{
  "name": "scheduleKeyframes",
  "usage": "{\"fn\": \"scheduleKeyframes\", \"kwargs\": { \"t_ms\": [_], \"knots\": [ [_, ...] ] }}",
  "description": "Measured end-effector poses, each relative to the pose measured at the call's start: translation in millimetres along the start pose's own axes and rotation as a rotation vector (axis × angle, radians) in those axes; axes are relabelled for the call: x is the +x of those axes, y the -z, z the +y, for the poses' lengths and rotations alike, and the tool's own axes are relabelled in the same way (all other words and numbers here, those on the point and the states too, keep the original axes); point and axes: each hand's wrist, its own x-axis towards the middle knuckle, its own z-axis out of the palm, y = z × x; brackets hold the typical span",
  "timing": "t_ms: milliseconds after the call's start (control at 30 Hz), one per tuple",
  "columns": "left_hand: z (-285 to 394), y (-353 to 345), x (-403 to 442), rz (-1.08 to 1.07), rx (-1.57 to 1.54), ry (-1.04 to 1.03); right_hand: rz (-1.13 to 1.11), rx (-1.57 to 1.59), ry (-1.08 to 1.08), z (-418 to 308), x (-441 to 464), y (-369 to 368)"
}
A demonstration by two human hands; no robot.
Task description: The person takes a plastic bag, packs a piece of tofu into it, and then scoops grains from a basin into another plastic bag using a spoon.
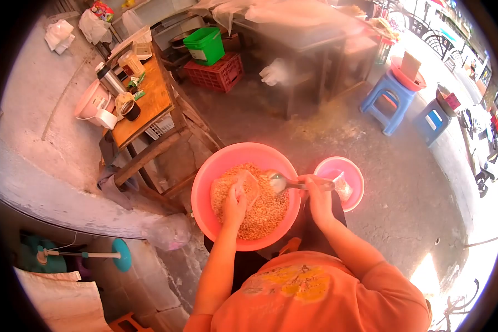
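Note:
A large pink basin (pixel 205 221) rests at my lap, holding a heap of golden-brown grains (pixel 260 218). My left hand (pixel 235 205) is closed on a small pinkish scoop or bowl (pixel 250 188) over the grains. My right hand (pixel 317 196) grips the handle of a metal spoon (pixel 279 182), its bowl over the right part of the heap. Some pale material shows at the spoon's bowl. To the right of my right hand stands a smaller pink bowl (pixel 358 176) with a whitish plastic packet (pixel 343 187) inside.
A wooden table (pixel 156 91) at the left bears a flask (pixel 110 79) and a dark cup (pixel 130 110). Behind are a green bucket (pixel 206 45) on a red crate (pixel 218 72) and a cloth-covered table (pixel 299 19). A blue stool (pixel 390 99) stands at the right.

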Motion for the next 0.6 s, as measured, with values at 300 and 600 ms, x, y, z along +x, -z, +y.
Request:
{"fn": "scheduleKeyframes", "kwargs": {
  "t_ms": [300,600],
  "knots": [
    [-2,3,2,0.138,0.029,-0.03,-0.292,-0.596,0.673,10,-9,-32],
    [6,9,6,0.14,0.059,0.004,-0.104,-0.488,0.105,29,0,4]
  ]
}}
